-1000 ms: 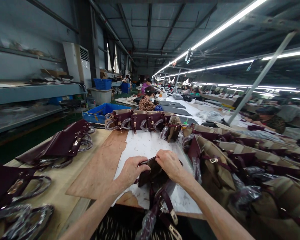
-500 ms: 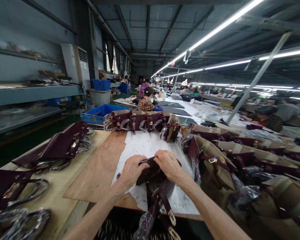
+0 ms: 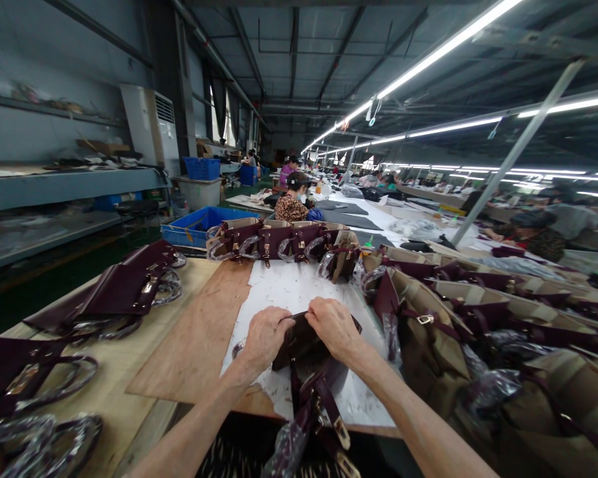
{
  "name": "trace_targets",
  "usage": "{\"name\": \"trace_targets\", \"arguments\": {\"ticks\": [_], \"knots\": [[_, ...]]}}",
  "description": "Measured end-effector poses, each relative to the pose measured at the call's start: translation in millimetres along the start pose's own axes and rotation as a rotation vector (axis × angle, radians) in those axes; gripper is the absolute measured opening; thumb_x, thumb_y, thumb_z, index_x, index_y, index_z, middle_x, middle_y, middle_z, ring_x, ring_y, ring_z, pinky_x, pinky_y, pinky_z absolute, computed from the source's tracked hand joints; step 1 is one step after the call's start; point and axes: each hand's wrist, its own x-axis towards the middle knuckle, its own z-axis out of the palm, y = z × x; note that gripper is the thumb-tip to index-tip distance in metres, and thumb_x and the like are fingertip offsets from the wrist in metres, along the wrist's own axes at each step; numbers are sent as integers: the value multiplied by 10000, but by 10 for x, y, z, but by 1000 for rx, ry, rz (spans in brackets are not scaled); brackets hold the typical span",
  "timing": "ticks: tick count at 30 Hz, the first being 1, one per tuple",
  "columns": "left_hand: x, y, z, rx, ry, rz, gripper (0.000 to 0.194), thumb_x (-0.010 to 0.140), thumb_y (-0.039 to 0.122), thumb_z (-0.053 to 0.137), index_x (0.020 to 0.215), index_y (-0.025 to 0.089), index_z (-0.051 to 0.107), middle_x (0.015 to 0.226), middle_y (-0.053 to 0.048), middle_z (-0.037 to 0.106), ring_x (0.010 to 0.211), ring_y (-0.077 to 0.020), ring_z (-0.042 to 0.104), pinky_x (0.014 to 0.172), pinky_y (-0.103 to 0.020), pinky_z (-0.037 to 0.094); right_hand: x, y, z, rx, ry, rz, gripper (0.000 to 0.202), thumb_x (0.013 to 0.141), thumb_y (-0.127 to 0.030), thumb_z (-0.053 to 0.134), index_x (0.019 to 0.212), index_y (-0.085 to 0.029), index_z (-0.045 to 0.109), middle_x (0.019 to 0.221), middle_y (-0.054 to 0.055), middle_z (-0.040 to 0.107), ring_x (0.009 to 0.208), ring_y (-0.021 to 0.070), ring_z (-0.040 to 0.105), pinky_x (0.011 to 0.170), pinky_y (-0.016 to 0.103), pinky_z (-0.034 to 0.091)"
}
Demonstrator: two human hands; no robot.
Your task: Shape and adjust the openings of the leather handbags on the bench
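A dark burgundy handbag (image 3: pixel 306 355) stands in front of me at the table's near edge, its brown inside facing up. My left hand (image 3: pixel 266 335) pinches the far top rim at the left. Close beside it, my right hand (image 3: pixel 333 325) grips the same rim between thumb and fingers. Straps with gold metal ends (image 3: pixel 341 428) hang over the near side of the bag, toward my lap. Clear plastic wrap (image 3: pixel 285 448) covers a handle there. White paper (image 3: pixel 274 282) lies under the bag.
Burgundy bags (image 3: pixel 124 285) lie along the left side. More stand in a row (image 3: pixel 269 242) at the back, and open tan-lined bags (image 3: pixel 428 325) crowd the right. A brown board (image 3: pixel 194 338) lies left of the paper. Beyond are a blue crate (image 3: pixel 199 229) and a seated person (image 3: pixel 292 206).
My left hand has shifted slightly along the rim, its thumb now drawn in closer to the fingers. The right hand and the bag stay nearly in place.
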Motion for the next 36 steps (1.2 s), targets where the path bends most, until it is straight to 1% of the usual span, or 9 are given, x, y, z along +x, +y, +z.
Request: {"name": "trace_targets", "arguments": {"ticks": [4,9,12,15,17,20,24,31,36], "knots": [[-7,40,-82,117,-50,29,279,837,253,405,727,186,653,760,-35,661,784,-166,578,704,-252,382,4,-19,-2,-19,-6,39,166,824,-241,452,805,-177,604,783,62,660,747,181,593,633,261,360],[37,177,-186,247,-151,84,291,806,425,450,784,207,641,805,-50,658,805,-201,574,675,-272,378,-7,-16,-6,24,-7,11,150,812,-223,462,759,-180,595,792,55,651,760,180,580,641,265,348],[109,248,-96,293,-163,93,211,790,311,461,827,195,635,830,-63,662,821,-204,578,677,-269,370,-18,13,-10,91,-10,23,138,800,-222,480,718,-183,583,767,43,639,756,174,566,657,263,347],[175,268,2,288,-195,73,246,794,227,404,807,197,648,777,-58,671,767,-187,591,630,-255,356,-80,87,-42,208,41,14,72,776,-216,516,737,-186,568,806,29,625,825,173,544,726,262,347],[192,249,21,252,-200,70,251,789,231,404,778,205,653,715,-34,664,720,-166,586,599,-239,340,-157,163,-76,315,59,15,53,745,-207,546,793,-189,557,904,27,611,906,173,520,780,264,341],[181,200,-1,157,-188,100,225,768,253,434,725,207,650,649,-2,636,679,-143,567,579,-222,321,-278,286,-121,457,32,59,186,708,-175,556,891,-199,536,1057,30,565,979,169,493,813,268,341],[164,158,-30,81,-162,130,223,756,245,434,726,203,651,663,2,638,689,-144,560,607,-224,329,-339,382,-141,527,30,94,245,697,-94,500,913,-207,524,1124,30,535,1014,157,483,838,268,342],[188,135,-35,3,-188,143,223,743,228,431,707,190,648,636,7,634,656,-139,545,589,-213,338,-291,395,-88,526,45,19,205,715,-63,470,822,-198,582,1076,28,561,996,137,499,857,247,336],[193,119,-21,0,-175,126,244,753,235,419,752,201,661,667,4,643,680,-144,556,613,-217,350,-297,344,-82,388,-8,100,100,758,-161,504,688,-184,571,815,10,609,796,135,537,710,232,348]]}}
